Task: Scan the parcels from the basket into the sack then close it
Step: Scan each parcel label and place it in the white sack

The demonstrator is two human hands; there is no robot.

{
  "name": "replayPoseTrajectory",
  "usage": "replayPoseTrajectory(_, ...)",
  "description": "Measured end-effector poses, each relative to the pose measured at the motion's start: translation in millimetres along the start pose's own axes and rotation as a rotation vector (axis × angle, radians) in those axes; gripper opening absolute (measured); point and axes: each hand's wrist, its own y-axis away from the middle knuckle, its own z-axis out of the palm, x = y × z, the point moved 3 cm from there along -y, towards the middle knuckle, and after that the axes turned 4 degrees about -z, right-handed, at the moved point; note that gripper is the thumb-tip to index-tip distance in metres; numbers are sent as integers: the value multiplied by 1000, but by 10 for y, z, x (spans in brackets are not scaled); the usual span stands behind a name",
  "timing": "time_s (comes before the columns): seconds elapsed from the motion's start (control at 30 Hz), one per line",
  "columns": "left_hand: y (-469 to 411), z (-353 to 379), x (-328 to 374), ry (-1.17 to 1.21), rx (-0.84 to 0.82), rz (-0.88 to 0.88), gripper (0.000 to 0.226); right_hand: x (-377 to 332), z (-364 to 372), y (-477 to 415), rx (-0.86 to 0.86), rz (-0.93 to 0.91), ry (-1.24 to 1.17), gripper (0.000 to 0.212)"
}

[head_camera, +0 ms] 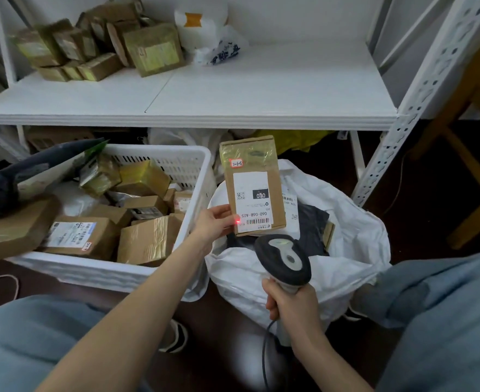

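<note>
Head view. On the left hand (pixel 212 224) the fingers (pixel 224 215) pinch the lower left corner of a brown cardboard parcel (pixel 251 165): thumb on the front face, the other fingers behind it and hidden. The parcel is held upright, its label (pixel 251 199) toward the camera, above the mouth of the white sack (pixel 352 222). On the right hand (pixel 289 305) the fingers (pixel 274 299) are curled tight round the handle of the corded scanner (pixel 285 257), whose head points up at the parcel from 6 o'clock. The red aiming dot (pixel 237 221) sits at the label's edge, just at 9 o'clock of the barcode (pixel 257 221), not across the bars. The sack stands open with a dark flat package (pixel 313 219) inside. The white basket (pixel 182 159), at 9 o'clock of the sack and right beside it, holds many taped boxes (pixel 148 244). Judgement: scan step in hand, mid-task; plenty left unscanned, sack not yet closed. The next move likely calls for swinging the beam a little toward 3 o'clock until it crosses the bars, then loosening the pinch so the parcel drops into the sack. Trigger finger is hidden; cannot tell whether it is pressed.
</note>
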Motion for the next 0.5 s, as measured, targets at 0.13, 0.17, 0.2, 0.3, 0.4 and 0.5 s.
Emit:
replayPoseTrajectory(0.13,-6,4,8,-17,9,-5,42,23,-4,24,7,-8,29,34)
replayPoseTrajectory(0.17,-7,0,9,-22,9,-4,43,26,-7,30,6,-9,32,34)
replayPoseTrajectory(0.2,-13,-2,5,-25,8,-4,43,25,-7,34,4,-10,37,33)
replayPoseTrajectory(0.3,-27,-7,-2,-42,9,-5,44,25,-18,30,5,-12,43,31)
replayPoseTrajectory(0.4,-35,-3,1,-55,8,-7,44,25,-35,25,8,-17,49,29)
replayPoseTrajectory(0.5,-36,7,6,-58,-6,-4,44,29,-50,28,6,-15,48,25)
